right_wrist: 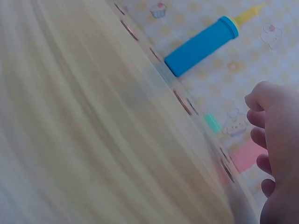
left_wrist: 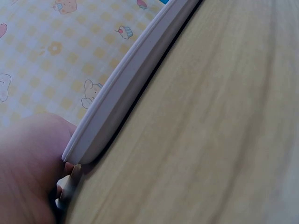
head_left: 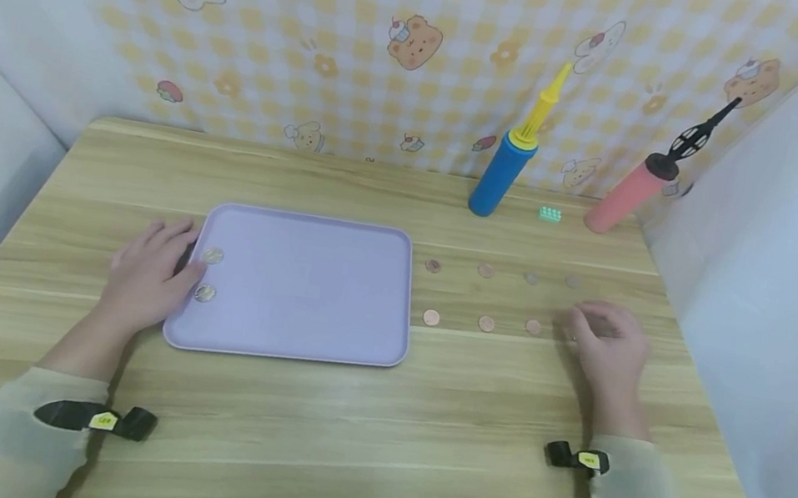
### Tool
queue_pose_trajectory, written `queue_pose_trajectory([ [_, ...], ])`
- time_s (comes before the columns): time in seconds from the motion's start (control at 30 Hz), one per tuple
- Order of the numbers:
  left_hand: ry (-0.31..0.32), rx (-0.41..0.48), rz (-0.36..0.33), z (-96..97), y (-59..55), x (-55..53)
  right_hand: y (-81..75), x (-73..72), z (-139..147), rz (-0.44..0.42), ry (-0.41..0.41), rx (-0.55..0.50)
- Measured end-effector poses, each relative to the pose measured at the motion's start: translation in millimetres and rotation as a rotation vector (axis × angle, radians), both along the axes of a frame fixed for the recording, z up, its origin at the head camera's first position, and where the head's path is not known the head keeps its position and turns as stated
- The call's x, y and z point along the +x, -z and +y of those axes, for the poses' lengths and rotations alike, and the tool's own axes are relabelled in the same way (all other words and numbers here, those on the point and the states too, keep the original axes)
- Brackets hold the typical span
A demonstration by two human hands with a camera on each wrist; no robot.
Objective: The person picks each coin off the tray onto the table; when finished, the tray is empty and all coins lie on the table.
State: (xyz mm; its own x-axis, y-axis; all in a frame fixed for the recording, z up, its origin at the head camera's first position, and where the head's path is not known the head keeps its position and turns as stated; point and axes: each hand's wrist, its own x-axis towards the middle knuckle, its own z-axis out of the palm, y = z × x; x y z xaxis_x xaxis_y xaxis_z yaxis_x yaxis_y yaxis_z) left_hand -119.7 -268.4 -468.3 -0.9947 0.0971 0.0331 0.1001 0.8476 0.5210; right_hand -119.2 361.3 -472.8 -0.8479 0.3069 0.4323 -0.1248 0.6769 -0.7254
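My left hand [head_left: 152,271] lies at the left side of a pale purple tray [head_left: 310,288], thumb over the rim and fingers along its outside. Beside the thumb, two silvery coins [head_left: 213,256] lie inside the tray. To the tray's right, small coppery and greyish coins [head_left: 486,324] are laid out in two rows. My right hand [head_left: 614,340] is at the right end of the front row, its fingers curled and thumb and forefinger brought together. At those fingertips shows a sliver of a coin [head_left: 572,337], mostly hidden. The right wrist view shows the curled fingers [right_wrist: 258,135] above the tabletop.
A blue hand pump [head_left: 503,174] with a yellow nozzle stands at the back of the wooden table [head_left: 342,452]. A pink pump [head_left: 625,196] with a black nozzle is farther right. Between them sits a small mint-green toy brick [head_left: 550,214]. A checked cloth [head_left: 358,101] hangs behind.
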Motion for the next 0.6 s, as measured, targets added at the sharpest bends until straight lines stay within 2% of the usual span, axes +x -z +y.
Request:
queue_pose_trajectory([
  [0.07, -0.001, -0.003, 0.001, -0.6, 0.3, 0.2, 2.1, -2.5, -5.0, 0.062, -0.035, 0.012],
  [0.1, -0.002, -0.004, 0.002, -0.8, 0.4, 0.2, 2.8, -3.1, -7.6, 0.066, -0.053, 0.016],
  [0.27, -0.003, -0.009, 0.001, -1.3, 2.1, 0.2, 3.8, -5.1, -21.9, -0.063, -0.125, 0.055],
  [0.33, -0.003, -0.01, -0.001, -1.4, 1.9, 0.2, 3.5, -6.0, -29.7, -0.083, -0.166, 0.079],
  [0.6, -0.01, -0.007, -0.005, -1.5, 2.1, 0.3, 11.2, -12.0, -71.0, 0.03, -0.359, 0.152],
])
